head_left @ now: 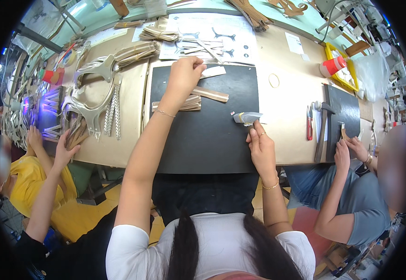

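Note:
My left hand (184, 77) reaches over the far part of a black mat (203, 140), thumb and fingers pinched together. Beside its fingertips lies a short white strip (213, 72); whether they grip it or something small is hidden. Under the wrist sits a stack of tan-edged strips (189, 102), and a single brown-and-cream strip (212, 94) slants out to its right. At the mat's right edge my right hand (262, 149) is closed on a small silver-grey bundle (249, 117) wrapped with a yellow band.
Beyond the mat, pale strips (203, 49) lie on a printed sheet (240, 37). Silver strap pieces (98, 70) spread to the left. A rubber band (274, 80), red cutter (309, 122), hammer (323, 130) and yellow tray (338, 58) are rightward. Co-workers' hands (350, 149) work at both sides.

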